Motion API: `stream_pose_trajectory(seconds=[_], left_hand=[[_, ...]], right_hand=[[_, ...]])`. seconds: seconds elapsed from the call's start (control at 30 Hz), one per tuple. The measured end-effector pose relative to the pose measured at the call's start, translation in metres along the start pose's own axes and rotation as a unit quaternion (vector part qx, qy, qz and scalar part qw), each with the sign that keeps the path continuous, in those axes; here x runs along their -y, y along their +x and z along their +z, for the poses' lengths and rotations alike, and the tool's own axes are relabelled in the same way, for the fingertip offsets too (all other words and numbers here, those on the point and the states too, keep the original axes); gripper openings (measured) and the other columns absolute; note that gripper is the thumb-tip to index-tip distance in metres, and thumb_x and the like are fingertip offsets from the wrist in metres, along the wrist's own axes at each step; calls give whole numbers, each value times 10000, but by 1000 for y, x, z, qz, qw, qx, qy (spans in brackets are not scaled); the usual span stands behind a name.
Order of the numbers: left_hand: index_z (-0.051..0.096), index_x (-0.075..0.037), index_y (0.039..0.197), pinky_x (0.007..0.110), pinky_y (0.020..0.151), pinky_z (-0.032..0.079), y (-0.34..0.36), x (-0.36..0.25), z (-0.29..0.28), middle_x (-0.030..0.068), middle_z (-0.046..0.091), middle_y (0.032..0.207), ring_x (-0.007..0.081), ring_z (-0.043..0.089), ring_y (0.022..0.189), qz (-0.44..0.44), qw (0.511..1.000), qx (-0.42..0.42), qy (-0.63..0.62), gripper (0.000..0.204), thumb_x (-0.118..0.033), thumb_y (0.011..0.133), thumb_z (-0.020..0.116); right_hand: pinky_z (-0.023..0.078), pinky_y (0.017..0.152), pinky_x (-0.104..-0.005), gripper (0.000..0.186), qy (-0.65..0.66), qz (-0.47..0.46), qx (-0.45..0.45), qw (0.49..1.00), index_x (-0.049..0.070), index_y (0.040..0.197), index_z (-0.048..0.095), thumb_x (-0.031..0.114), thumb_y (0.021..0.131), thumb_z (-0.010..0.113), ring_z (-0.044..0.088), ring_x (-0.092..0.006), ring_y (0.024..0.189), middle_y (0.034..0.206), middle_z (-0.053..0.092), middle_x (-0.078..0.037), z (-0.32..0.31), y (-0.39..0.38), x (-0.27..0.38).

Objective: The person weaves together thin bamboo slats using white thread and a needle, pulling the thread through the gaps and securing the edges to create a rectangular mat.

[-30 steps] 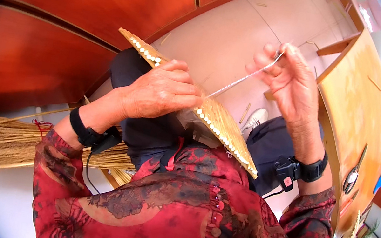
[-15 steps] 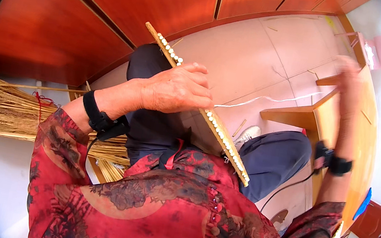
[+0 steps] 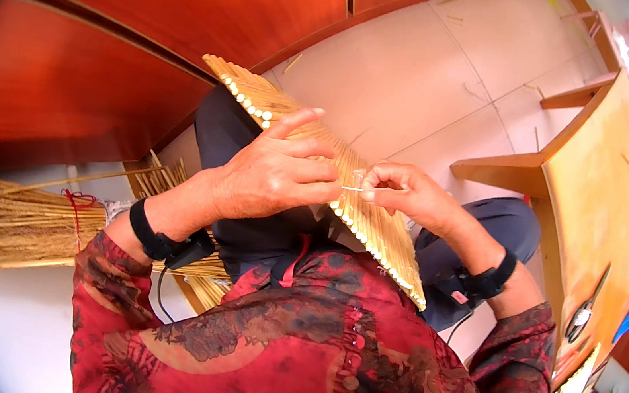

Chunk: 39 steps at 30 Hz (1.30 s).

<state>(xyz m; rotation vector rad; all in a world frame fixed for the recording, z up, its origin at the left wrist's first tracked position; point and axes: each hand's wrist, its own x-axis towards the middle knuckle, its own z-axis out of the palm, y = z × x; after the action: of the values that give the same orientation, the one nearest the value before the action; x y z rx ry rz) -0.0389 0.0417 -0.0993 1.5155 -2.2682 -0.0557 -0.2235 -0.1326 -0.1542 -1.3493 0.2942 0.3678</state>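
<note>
A flat mat of straw-coloured stalks, laid side by side with pale cut ends along the near edge, rests slanting across my knees. My left hand is closed on the middle of this near edge, its index finger raised and its thumb hidden. Just to its right, my right hand pinches a white thread between thumb and fingertips. A short taut length of that thread spans the gap between both hands, over the mat.
On the right stands a wooden bench with scissors and a blue item on it. A bundle of stalks tied with red string lies at left. Red-brown cabinets line the far side; stalk bits lie on the tiled floor.
My right hand has come back from far right to beside my left hand, shortening the thread between them. The mat has tilted so its flat face shows. The scissors have come into view.
</note>
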Motion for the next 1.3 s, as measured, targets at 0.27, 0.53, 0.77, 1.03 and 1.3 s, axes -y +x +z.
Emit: stream_pose_trajectory(seconds=[0.27,0.53,0.77,1.03,1.3], left_hand=[[637,-156,843,465,1034,382,1,-3,4,-39,632,850,126,622,847,-21,1000,-8,-8,131,-150,714,657],[630,-173,803,411,997,408,12,-5,1,-50,635,834,112,622,810,-40,999,24,1,128,-151,689,683],[652,-189,852,433,1028,359,5,-8,1,-61,670,870,120,615,826,-55,997,43,-15,137,-156,724,688],[643,-185,995,480,1058,350,-11,-2,3,-43,646,908,147,623,864,-25,1000,12,7,243,-114,769,699],[623,-52,1041,519,1072,346,-53,6,2,92,629,1035,229,628,1009,-115,992,13,41,264,-63,782,677]], right_hand=[[465,747,-279,241,361,-158,-81,915,46,890,593,258,979,519,609,-172,907,1016,662,-154,13,1,16],[481,796,-324,257,514,-164,-53,840,27,877,556,242,1001,488,566,-147,782,794,565,-54,17,2,18],[473,796,-344,252,323,-56,-109,939,61,811,474,210,1013,455,439,-110,666,751,454,-14,5,-14,54],[470,681,-237,289,97,-81,-189,974,10,882,628,256,988,518,561,-92,724,807,602,-5,-21,-5,26],[486,713,-273,104,-124,-36,-152,980,-15,952,625,48,918,550,578,-134,715,778,611,-79,-12,6,49]])
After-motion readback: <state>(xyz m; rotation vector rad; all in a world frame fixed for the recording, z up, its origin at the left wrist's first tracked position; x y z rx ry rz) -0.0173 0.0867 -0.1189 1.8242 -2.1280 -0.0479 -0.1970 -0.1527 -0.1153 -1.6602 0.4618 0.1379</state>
